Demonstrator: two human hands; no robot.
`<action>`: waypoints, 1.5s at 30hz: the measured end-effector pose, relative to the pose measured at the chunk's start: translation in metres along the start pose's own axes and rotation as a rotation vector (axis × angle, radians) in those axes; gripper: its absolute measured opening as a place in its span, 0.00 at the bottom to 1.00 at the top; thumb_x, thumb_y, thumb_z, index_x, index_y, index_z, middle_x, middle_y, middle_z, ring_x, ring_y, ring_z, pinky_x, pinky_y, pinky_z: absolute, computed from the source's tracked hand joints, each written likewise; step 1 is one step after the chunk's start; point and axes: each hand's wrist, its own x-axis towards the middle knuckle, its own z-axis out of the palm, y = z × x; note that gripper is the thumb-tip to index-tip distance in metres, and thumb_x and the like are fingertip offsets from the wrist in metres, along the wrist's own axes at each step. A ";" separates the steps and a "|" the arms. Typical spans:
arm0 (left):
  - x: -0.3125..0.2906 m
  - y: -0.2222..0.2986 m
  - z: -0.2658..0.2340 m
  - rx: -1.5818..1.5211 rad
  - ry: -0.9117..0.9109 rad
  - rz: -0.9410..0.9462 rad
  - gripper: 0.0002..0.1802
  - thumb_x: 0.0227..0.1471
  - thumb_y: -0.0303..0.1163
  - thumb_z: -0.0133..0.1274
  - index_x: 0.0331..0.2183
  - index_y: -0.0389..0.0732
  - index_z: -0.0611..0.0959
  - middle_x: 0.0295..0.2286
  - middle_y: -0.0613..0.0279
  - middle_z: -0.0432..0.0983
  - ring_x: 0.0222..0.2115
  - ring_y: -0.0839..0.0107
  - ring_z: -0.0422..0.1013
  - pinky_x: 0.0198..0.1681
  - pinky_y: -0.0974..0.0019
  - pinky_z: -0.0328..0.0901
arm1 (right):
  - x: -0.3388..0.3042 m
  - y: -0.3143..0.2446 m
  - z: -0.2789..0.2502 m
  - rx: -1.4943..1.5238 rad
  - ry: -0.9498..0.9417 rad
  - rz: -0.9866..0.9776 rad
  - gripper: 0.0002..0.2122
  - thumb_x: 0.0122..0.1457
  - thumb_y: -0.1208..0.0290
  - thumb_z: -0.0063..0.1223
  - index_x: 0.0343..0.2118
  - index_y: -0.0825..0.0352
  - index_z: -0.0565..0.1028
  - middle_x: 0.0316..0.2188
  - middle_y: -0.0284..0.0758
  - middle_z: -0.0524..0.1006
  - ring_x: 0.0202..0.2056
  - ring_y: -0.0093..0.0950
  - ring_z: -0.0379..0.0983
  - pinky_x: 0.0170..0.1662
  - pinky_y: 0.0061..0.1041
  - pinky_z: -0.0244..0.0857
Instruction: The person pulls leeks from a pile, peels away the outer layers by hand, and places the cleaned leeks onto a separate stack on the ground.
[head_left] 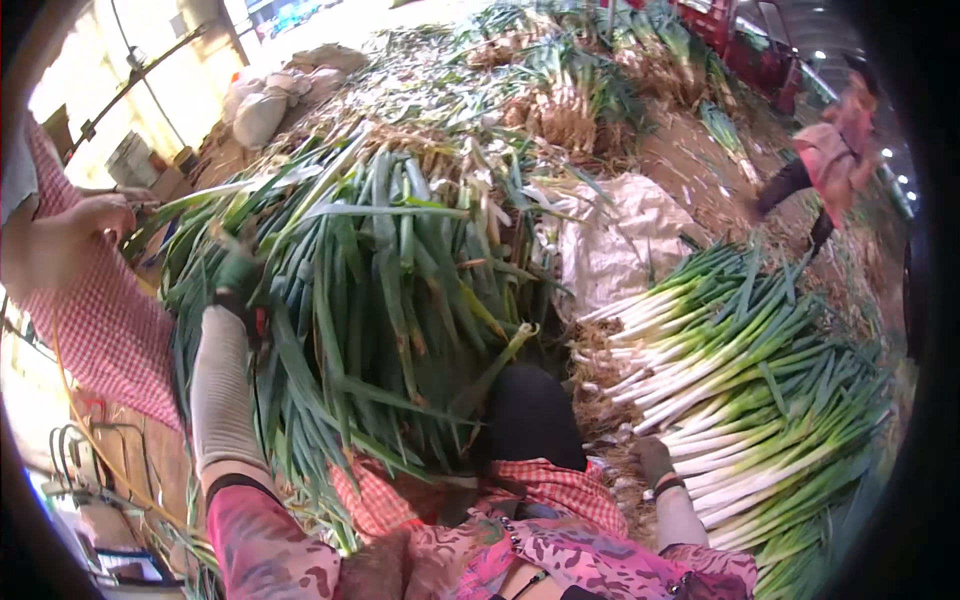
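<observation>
My left hand (238,276), in a green glove, reaches onto a big heap of untrimmed green onions (365,270) with long drooping leaves. Its fingers are blurred among the leaves, so its grip does not show. On the other side, my right hand (654,462), in a dark glove, is low at the root ends of a spread layer of cleaned green onions (740,400). These lie side by side, white stems toward me and green tops pointing right. The right fingers are too dark and small to make out, and I cannot tell whether they hold a stalk.
A whitish woven sack (620,235) lies beyond the cleaned stalks. At left stands a person in a red checked garment (100,310), hands near the heap. Another person (838,155) is at the far right. Bundled green onions (570,95) and leaf scraps cover the ground behind.
</observation>
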 end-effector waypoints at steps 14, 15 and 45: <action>-0.025 0.005 0.016 -0.428 -0.160 -0.118 0.19 0.54 0.31 0.53 0.48 0.35 0.76 0.39 0.45 0.78 0.38 0.57 0.77 0.40 0.64 0.69 | 0.003 0.023 0.016 -1.087 -0.222 -0.543 0.09 0.49 0.71 0.53 0.35 0.57 0.79 0.37 0.34 0.79 0.41 0.32 0.75 0.47 0.29 0.69; -0.028 0.037 -0.021 -0.431 -0.159 -0.106 0.19 0.54 0.31 0.53 0.48 0.35 0.76 0.39 0.45 0.78 0.38 0.57 0.77 0.40 0.64 0.69 | 0.003 0.019 0.013 -0.870 -0.181 -0.409 0.09 0.50 0.71 0.53 0.35 0.57 0.79 0.37 0.33 0.78 0.42 0.33 0.75 0.47 0.30 0.69; -0.354 0.286 -0.119 -0.895 -0.169 -0.195 0.29 0.38 0.24 0.65 0.47 0.35 0.76 0.36 0.59 0.77 0.35 0.71 0.74 0.37 0.69 0.68 | 0.179 -0.298 0.064 1.090 0.074 -0.230 0.09 0.62 0.62 0.51 0.30 0.61 0.75 0.26 0.25 0.76 0.21 0.16 0.69 0.21 0.15 0.62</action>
